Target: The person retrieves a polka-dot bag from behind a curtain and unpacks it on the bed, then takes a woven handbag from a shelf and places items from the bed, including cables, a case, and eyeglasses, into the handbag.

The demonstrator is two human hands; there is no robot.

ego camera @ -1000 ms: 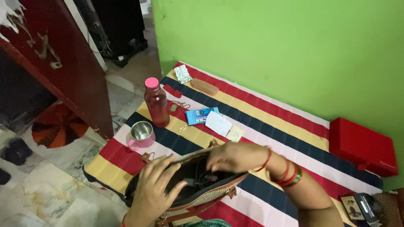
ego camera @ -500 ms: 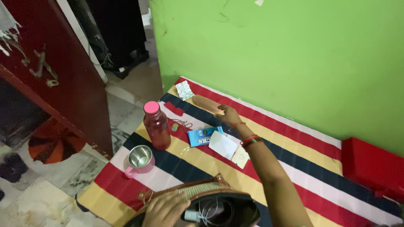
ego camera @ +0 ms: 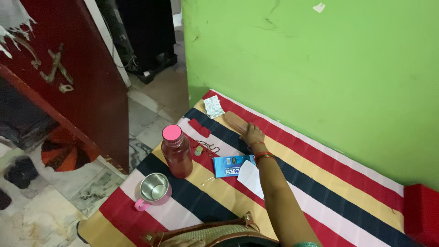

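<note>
Landmark: striped mat.

1. Edges / room. The mat's far long edge runs along the green wall; near-left edge meets the tiled floor. The dark red door stands left of the mat, w/ a floor gap between. The mat's right half is mostly bare stripes, approx. as far as the red box at its right end.

2. Change vs. earlier frames. 1 s ago both hands were at the bag; the right hand has since gone out to the mat's far edge and now lies on the tan case. View has tilted up, so less of the bag shows.

3. Count, largest first.
- Bag: 1, woven w/ brown trim, at the mat's near edge, cut by the frame.
- Bottle: 1, red w/ pink cap, upright, mat's left side.
- Cup: 1, steel inside, pink outside, just near of the bottle.
- Blue packet: 1, mid-mat, beside the forearm.
- White cards: at least 1, partly under the arm.
- Tan case: 1, near the wall edge.
- Pill strip: 1, far-left corner.
- Bead chain: 1, right of the bottle.

4. Hands. Right: fingers laid over the case's near end; closed grip or not, cannot tell. Left hand: only a sliver at the bag's rim, grip unreadable. Hands well apart.
</note>
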